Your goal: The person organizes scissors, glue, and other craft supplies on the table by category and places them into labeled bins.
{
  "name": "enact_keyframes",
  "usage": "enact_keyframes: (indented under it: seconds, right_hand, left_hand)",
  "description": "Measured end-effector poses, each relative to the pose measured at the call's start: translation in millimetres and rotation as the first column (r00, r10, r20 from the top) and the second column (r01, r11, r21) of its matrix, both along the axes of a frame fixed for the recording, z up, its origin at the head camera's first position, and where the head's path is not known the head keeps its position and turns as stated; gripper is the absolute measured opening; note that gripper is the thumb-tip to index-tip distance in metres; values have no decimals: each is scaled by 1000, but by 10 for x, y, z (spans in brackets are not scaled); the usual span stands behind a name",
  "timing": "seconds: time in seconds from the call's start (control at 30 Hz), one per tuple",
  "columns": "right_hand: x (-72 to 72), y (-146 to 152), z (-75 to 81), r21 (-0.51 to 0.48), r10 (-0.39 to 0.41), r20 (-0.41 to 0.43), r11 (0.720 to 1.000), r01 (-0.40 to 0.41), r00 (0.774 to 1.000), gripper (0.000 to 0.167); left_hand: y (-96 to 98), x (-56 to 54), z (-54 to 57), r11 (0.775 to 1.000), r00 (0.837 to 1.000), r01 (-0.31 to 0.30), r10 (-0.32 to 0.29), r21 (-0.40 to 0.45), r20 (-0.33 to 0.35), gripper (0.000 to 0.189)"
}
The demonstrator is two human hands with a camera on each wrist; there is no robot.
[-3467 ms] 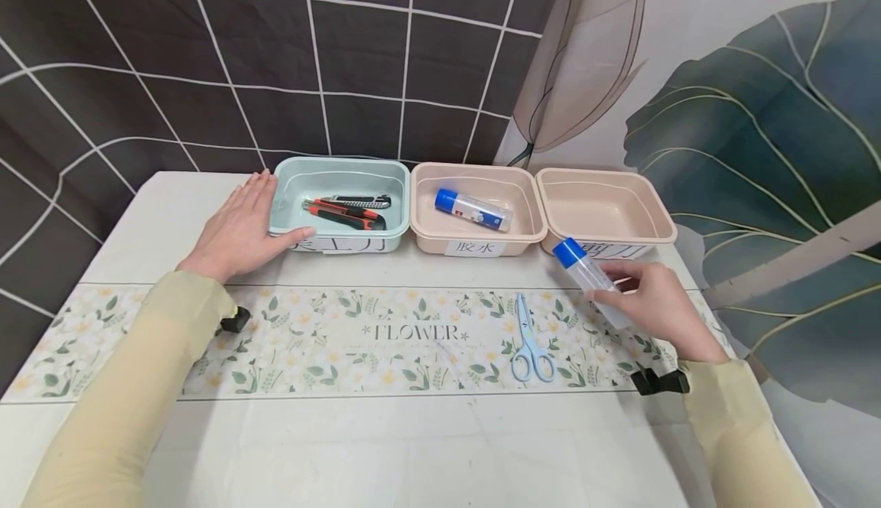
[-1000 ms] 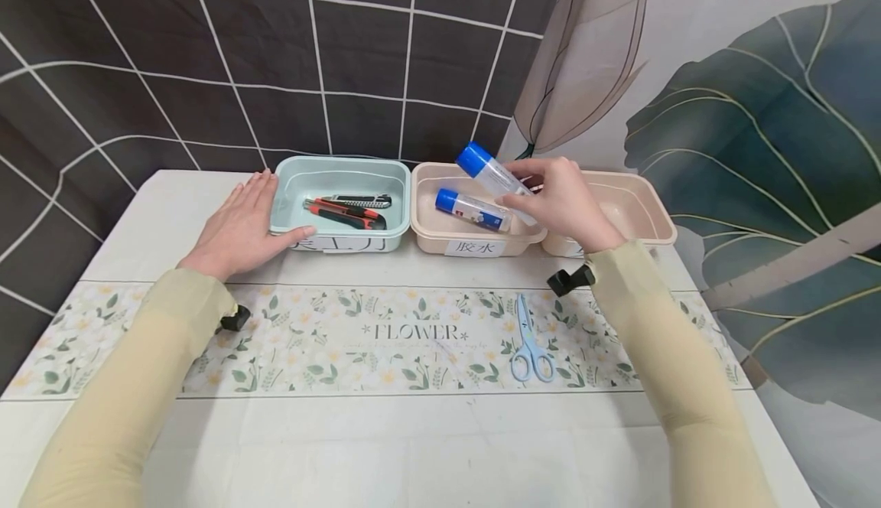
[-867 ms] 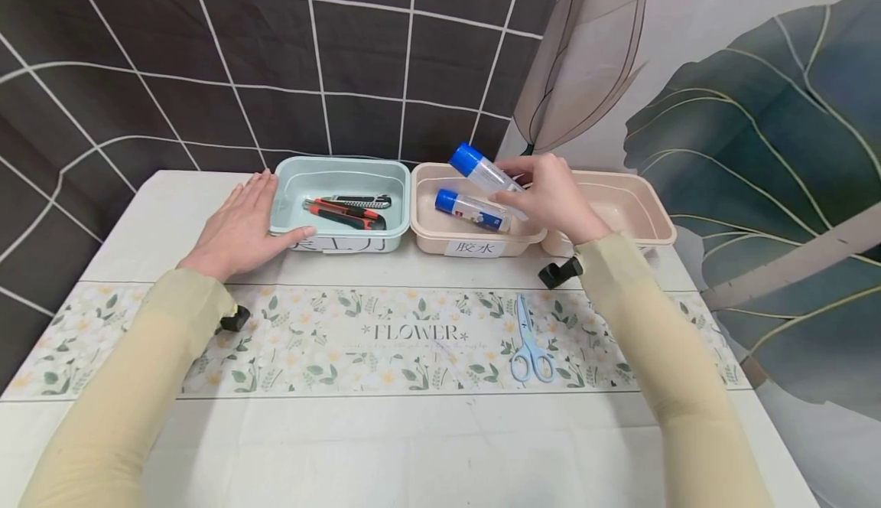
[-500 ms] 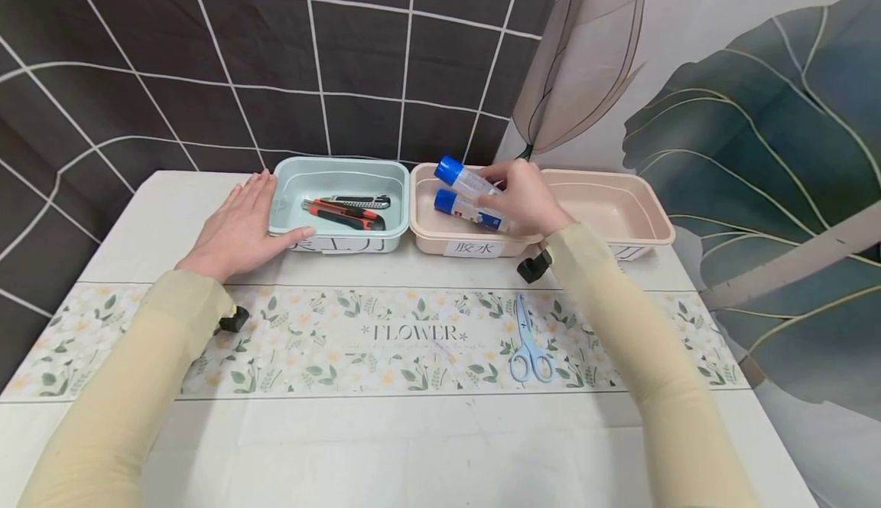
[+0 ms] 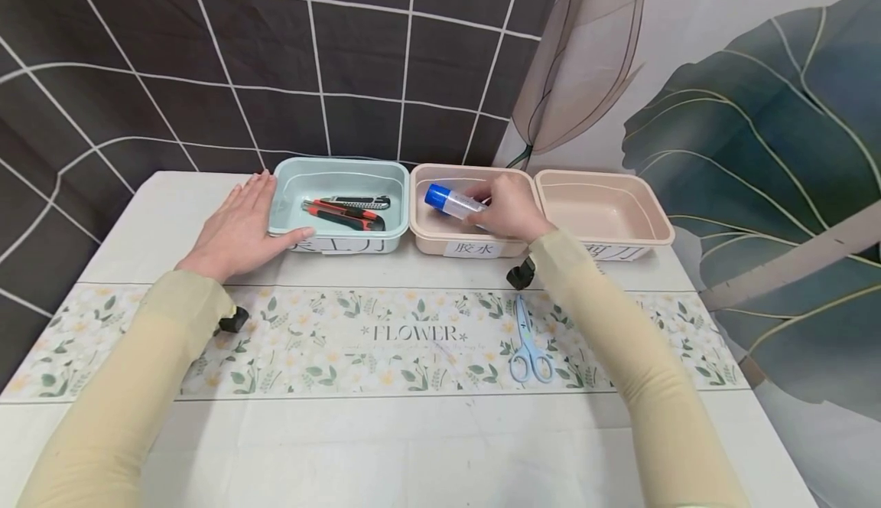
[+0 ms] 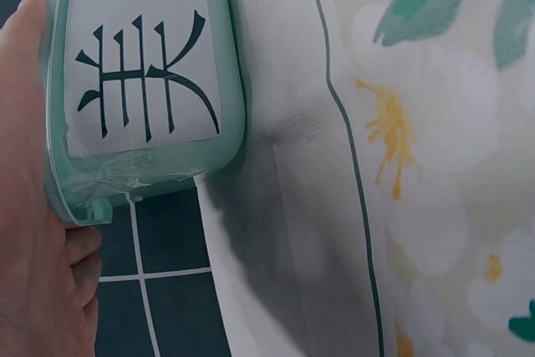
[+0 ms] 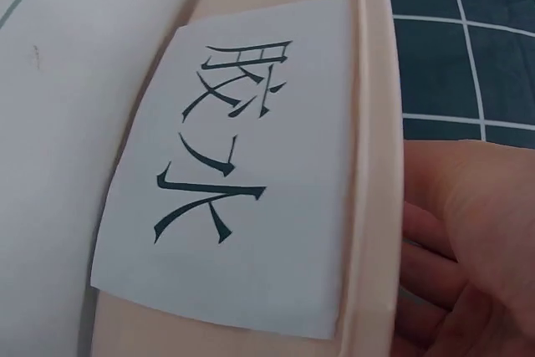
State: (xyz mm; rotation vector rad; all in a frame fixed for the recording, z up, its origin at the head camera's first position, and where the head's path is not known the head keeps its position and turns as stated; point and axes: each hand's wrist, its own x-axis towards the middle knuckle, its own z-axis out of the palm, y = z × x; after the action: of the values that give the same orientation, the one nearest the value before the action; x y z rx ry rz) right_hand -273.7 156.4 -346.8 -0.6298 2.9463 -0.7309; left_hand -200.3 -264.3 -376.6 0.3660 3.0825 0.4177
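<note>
My right hand (image 5: 511, 208) reaches into the middle pink bin (image 5: 428, 242), gripping a clear glue bottle with a blue cap (image 5: 449, 200). The bottle lies tilted low in the bin, cap to the left. A second glue bottle is hidden beneath it and the hand. In the right wrist view, the bin's front wall and label (image 7: 226, 165) hide what the fingers (image 7: 430, 277) hold. My left hand (image 5: 237, 225) rests along the left side of the light-blue bin (image 5: 292, 183), fingers straight, thumb at its front rim. Several utility knives (image 5: 347, 213) lie inside that bin.
Another pink bin (image 5: 606, 206) stands at the right end of the row, with a paper label (image 5: 616, 252) on its front. Light-blue scissors (image 5: 528, 347) lie on the floral runner (image 5: 413, 366) in front. A dark grid-patterned backdrop (image 5: 358, 56) hangs directly behind the bins.
My right hand has carried the glue bottle from over the runner at the right, leftward and then down into the middle bin, covering the other bottle. The left hand has stayed in place.
</note>
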Motion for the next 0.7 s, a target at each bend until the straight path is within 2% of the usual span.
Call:
enact_keyframes:
  seconds: [0.2, 0.43, 0.7]
  right_hand:
    - [39, 30, 106, -98, -70, 93, 992, 79, 993, 42]
    - [102, 159, 247, -158, -66, 71, 984, 77, 995, 48]
    - [291, 283, 358, -179, -82, 59, 980, 92, 995, 55]
  left_hand:
    - [3, 3, -1, 1000, 1000, 0, 0, -1, 1, 114]
    - [6, 4, 3, 1000, 1000, 3, -3, 3, -3, 114]
    - [5, 5, -4, 1000, 1000, 6, -6, 5, -6, 114]
